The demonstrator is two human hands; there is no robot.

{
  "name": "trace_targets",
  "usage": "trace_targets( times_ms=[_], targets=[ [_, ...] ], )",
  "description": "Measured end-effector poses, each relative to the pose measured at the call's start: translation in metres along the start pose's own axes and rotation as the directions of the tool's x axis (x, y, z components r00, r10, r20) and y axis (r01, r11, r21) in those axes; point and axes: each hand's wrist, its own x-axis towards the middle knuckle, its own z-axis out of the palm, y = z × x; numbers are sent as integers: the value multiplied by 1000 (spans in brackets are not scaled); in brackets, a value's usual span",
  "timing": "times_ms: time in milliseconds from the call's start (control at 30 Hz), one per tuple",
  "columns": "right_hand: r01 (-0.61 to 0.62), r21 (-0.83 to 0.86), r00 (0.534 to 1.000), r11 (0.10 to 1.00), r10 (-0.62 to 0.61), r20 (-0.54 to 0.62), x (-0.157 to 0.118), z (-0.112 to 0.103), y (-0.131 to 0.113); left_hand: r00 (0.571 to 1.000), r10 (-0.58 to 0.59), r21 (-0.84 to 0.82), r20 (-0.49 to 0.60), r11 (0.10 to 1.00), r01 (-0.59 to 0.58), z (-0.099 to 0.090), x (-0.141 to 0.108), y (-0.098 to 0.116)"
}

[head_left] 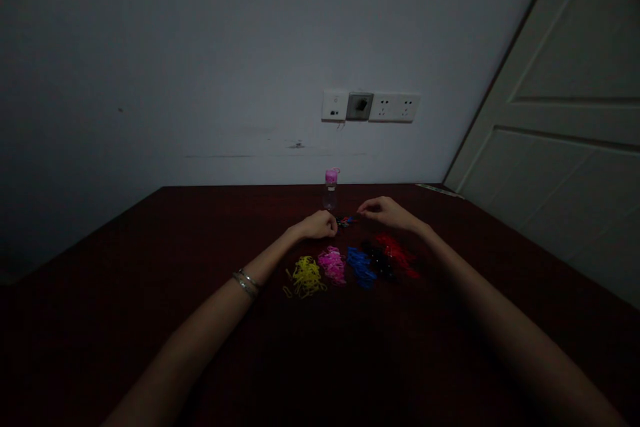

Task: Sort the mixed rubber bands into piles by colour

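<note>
My left hand (320,225) rests on the table with its fingers curled, right beside a small mixed pile of coloured loops (345,221). Whether anything is in those fingers is hidden. On the other side of that pile my right hand (386,212) is raised a little, thumb and fingertips pinched together; what they hold, if anything, is too small to name. Nearer to me lie sorted heaps of thin little loops: yellow loops (307,277), pink loops (332,265), blue loops (361,267), black loops (380,260) and red loops (397,254).
Just behind the mixed pile stands a clear bottle (330,197) with a pink cap. The dark red table (225,213) meets a pale wall carrying sockets (395,107) and a switch (360,106). To the right is a panelled door (565,127). The light is dim.
</note>
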Motion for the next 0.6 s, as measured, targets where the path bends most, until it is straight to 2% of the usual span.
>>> trace_targets(
  times_ms=[133,233,300,433,600],
  targets=[
    [-21,-5,999,1000,21,-26,-2,-4,6,988,29,-15,-153,999,-31,13,8,29],
    [-20,-14,999,1000,20,-30,-2,-4,8,985,55,-12,-160,998,-58,21,10,46],
    [-14,-17,1000,1000,14,-26,-2,-4,8,987,43,-5,-155,999,-44,23,11,48],
    [-35,-52,999,998,33,-28,-2,-3,8,978,-38,-12,-206,999,36,18,12,35],
    [-76,-109,997,991,73,-30,-1,6,11,939,-157,-40,-307,988,152,-5,9,2]
  ],
)
